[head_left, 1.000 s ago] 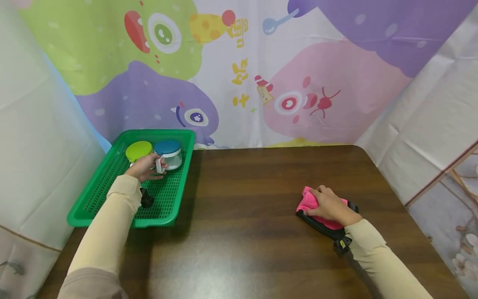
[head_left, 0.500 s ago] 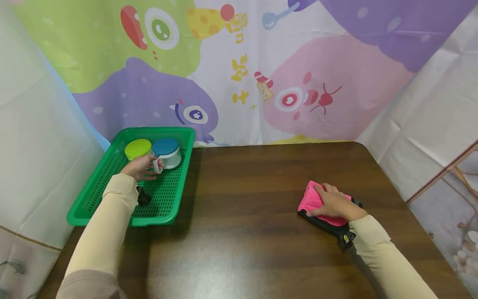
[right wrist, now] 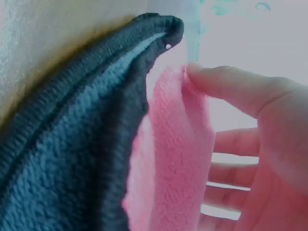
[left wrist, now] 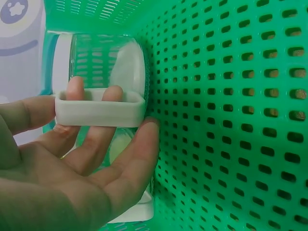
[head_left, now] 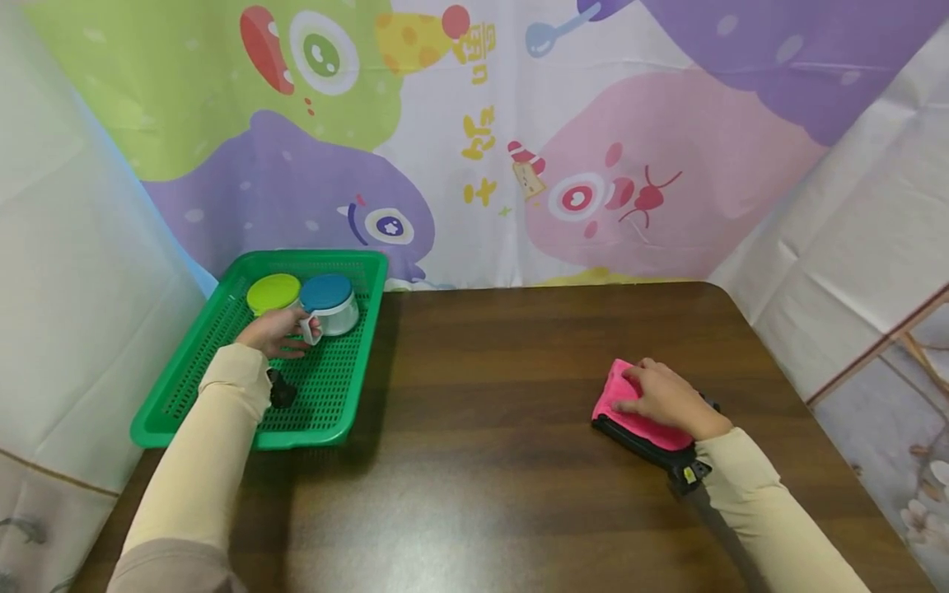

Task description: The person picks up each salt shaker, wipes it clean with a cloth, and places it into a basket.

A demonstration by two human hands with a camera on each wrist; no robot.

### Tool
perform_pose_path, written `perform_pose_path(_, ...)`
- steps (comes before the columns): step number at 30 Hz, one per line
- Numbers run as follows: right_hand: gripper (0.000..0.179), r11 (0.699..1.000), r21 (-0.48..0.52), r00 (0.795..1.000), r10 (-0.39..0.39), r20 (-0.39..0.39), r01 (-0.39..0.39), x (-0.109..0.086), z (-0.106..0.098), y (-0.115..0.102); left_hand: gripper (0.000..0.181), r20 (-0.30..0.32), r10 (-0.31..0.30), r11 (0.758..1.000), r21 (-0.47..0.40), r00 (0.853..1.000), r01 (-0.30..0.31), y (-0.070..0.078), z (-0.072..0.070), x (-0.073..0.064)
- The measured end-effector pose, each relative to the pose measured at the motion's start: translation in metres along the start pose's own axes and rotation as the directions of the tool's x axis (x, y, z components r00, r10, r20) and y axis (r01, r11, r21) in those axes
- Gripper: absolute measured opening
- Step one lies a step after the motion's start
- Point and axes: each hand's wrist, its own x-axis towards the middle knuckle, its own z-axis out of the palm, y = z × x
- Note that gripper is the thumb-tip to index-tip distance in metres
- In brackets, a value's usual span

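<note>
My left hand [head_left: 273,333] reaches into the green plastic basket [head_left: 369,338] and holds the white handle [left wrist: 101,114] of a clear jar with a blue lid [head_left: 329,291]. In the left wrist view two fingers pass through the handle, with the thumb against its upper end. Beside that jar stands another with a lime-green lid [head_left: 273,292], partly hidden by the hand. My right hand [head_left: 670,399] rests on a folded pink cloth with dark trim [head_left: 614,402]. In the right wrist view the thumb touches the cloth's edge and the fingers lie fairly straight behind it.
The basket stands at the back left of a brown wooden table [head_left: 482,395]. A cartoon-printed curtain [head_left: 474,247] hangs behind the table, and pale cloth walls rise at both sides. Small black wrist devices [head_left: 282,389] sit at the cuffs.
My left hand has shifted slightly left, fingers still at the jar's handle. The right thumb has moved from the cloth's front edge onto its top; the cloth now lies flatter.
</note>
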Motion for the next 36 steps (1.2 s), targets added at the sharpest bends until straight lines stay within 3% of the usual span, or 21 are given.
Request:
perform_pose_path(5, 0.071, 0.998, -0.062, 0.998, 0.000, 0.068, 0.004, -0.003, 0.002, -0.006, 0.037, -0.023, -0.015, 0.999, 0.028, 1.000, 0.016, 0.000, 0.002, -0.001)
perform_pose_path(11, 0.070, 0.990, -0.132, 0.996, -0.046, 0.073, 0.056, -0.008, 0.006, -0.009, 0.033, -0.025, -0.032, 0.998, 0.062, 0.999, 0.033, 0.001, 0.002, -0.003)
perform_pose_path(18, 0.085, 0.993, -0.113, 0.982, -0.017, 0.186, 0.039, -0.010, 0.004, -0.008, 0.040, -0.057, -0.034, 0.997, 0.071, 0.998, 0.038, 0.000, 0.004, -0.004)
perform_pose_path(24, 0.086, 0.997, -0.079, 0.987, -0.005, 0.159, 0.018, -0.008, 0.005, -0.004, 0.061, -0.072, -0.013, 0.998, 0.054, 0.997, 0.016, 0.003, 0.007, -0.012)
perform_pose_path(30, 0.086, 1.000, -0.020, 0.993, 0.016, 0.119, -0.013, -0.007, 0.007, -0.003, 0.064, -0.081, 0.023, 0.991, 0.132, 0.996, -0.012, 0.007, 0.008, -0.028)
perform_pose_path(36, 0.086, 1.000, -0.001, 0.997, 0.003, 0.083, -0.003, -0.006, 0.005, -0.003, 0.064, -0.127, 0.058, 0.982, 0.185, 0.990, -0.034, 0.015, 0.016, -0.040)
